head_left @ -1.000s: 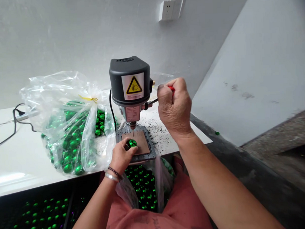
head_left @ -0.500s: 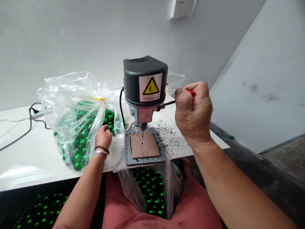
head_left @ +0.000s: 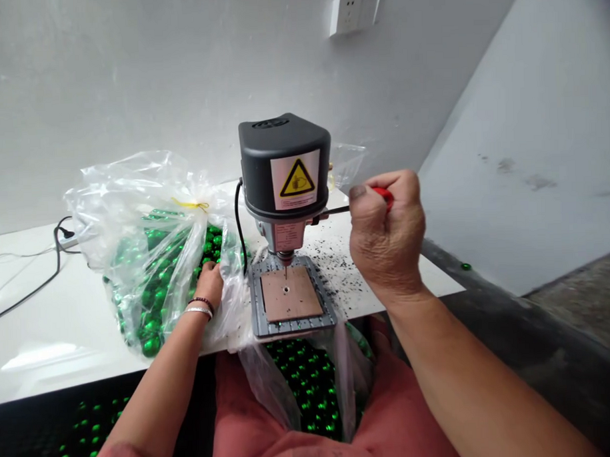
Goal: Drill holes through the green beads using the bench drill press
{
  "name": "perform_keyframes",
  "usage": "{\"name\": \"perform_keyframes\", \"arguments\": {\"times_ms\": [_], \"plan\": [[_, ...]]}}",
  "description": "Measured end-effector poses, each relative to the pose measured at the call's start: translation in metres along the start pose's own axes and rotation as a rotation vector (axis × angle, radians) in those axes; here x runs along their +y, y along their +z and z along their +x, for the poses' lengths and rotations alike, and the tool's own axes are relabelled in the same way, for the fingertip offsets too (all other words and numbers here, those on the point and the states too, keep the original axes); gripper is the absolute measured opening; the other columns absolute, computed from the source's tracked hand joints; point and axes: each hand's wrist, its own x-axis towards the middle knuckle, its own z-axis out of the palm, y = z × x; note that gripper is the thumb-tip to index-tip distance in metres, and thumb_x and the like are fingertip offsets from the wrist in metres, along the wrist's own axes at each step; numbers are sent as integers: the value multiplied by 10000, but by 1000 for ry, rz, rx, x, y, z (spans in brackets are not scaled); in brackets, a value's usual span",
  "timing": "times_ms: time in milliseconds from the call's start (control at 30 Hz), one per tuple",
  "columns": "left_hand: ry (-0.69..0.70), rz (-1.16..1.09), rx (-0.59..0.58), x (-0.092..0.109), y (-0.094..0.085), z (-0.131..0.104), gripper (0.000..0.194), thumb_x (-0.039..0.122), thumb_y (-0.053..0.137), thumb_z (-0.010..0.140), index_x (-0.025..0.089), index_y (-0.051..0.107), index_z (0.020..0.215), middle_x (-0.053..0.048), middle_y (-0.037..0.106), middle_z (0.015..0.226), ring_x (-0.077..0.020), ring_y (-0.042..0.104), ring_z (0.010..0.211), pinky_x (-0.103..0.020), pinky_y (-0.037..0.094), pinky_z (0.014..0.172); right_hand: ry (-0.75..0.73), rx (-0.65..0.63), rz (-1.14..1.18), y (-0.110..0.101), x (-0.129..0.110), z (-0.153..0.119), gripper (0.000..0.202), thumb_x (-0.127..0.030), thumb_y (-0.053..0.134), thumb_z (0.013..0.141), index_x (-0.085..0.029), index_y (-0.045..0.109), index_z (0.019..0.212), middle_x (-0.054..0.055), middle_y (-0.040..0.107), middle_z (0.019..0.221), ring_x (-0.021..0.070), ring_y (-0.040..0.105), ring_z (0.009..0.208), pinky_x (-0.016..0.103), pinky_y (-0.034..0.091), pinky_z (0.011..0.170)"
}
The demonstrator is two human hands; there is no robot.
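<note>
My right hand [head_left: 388, 235] is wrapped round the red-knobbed feed lever [head_left: 338, 209] of a small bench drill press [head_left: 287, 166]. Its thin drill bit [head_left: 286, 272] points down at a hole in a brown square board [head_left: 292, 305] lying on the grey base plate [head_left: 330, 315]. To the left, my left hand [head_left: 210, 283] reaches into the opening of a clear plastic bag [head_left: 127, 171] full of shiny green balls [head_left: 213, 240]. Its fingertips are hidden among the balls and plastic, so I cannot tell whether they grip one.
Dark shavings [head_left: 336, 271] litter the white table [head_left: 29, 358] right of the base. Another open bag of green balls [head_left: 308, 388] hangs between my legs. More balls show at lower left [head_left: 92, 429]. A black cable [head_left: 57, 264] runs along the left; one ball [head_left: 466, 267] lies on the floor.
My left hand has moved deeper into the bag, its fingers now among the green balls. My right hand stays on the lever. The view has shifted slightly.
</note>
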Motion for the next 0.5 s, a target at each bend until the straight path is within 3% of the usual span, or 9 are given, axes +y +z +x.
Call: {"name": "perform_keyframes", "arguments": {"times_ms": [267,500], "plan": [[-44,110,30,4,-13,-1,439,293,445,827,90,547,1203,-165,634,1087,-247,589,993,-332,449,857,-15,4,10,1,2,-2,166,-354,449,814,-209,429,735,-42,470,607,54,420,493,216,375,482],[56,158,-76,13,4,-34,313,113,521,729,151,649,1013,-149,624,1070,-247,559,1058,-309,411,907,-25,18,29,2,3,-4,151,-338,457,812,-209,423,741,-35,486,640,59,448,520,224,400,499]]}}
